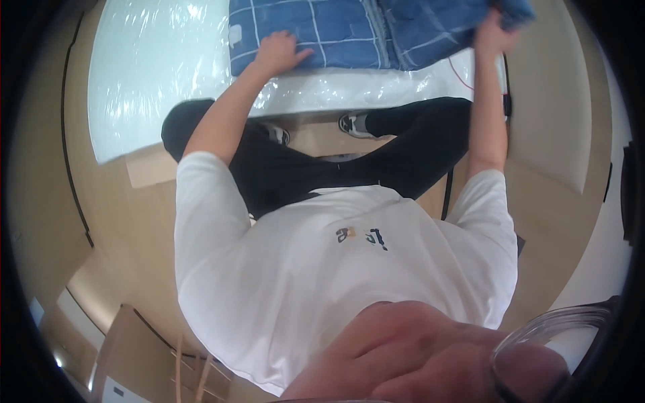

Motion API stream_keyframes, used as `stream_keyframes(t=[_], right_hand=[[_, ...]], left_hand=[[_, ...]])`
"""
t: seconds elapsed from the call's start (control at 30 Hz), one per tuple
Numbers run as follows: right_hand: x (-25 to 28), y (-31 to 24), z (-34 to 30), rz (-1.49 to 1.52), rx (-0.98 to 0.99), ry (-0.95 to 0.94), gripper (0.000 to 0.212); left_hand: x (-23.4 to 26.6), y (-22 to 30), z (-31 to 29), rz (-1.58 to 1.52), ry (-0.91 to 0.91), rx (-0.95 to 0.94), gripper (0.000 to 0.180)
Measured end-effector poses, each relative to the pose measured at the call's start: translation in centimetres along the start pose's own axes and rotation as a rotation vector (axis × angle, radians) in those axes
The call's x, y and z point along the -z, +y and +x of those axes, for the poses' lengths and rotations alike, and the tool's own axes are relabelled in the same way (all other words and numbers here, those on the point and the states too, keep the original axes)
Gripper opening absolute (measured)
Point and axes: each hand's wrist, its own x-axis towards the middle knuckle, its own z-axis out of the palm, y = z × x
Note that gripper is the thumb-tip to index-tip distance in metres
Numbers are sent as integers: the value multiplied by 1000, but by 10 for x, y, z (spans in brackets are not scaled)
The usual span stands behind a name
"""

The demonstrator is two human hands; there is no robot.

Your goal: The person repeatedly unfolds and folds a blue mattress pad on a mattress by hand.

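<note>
A blue cloth with white check lines (322,30), folded and thick like a quilt, lies at the top of the view, and part of it is cut off by the upper edge. A seam or fold runs down its middle. On its left part rests my left hand (277,54), palm down, fingers spread and thumb out to the right. My right hand (495,35) is closed around the cloth's right end, which looks slightly raised and blurred. The cloth lies on a white bed-like surface wrapped in shiny clear plastic (158,80).
My legs in black trousers (416,144) are spread beneath the bed's near edge, with my shoes (354,125) under it. A thin red cord (461,72) shows beside my right forearm. Wooden flooring (127,248) surrounds me, and a beige panel (561,87) stands at the right.
</note>
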Motion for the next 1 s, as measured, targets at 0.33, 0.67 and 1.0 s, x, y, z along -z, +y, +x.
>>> stream_keyframes(t=[0.33, 0.67, 1.0], right_hand=[[90, 179, -110, -677, -628, -712, 120], [31, 124, -190, -677, -552, -749, 101], [-59, 2, -298, -76, -262, -1046, 75]], left_hand=[[-6, 27, 6, -125, 350, 13, 31], [248, -287, -103, -194, 1078, 888, 47], [243, -470, -313, -1004, 664, 1488, 60]])
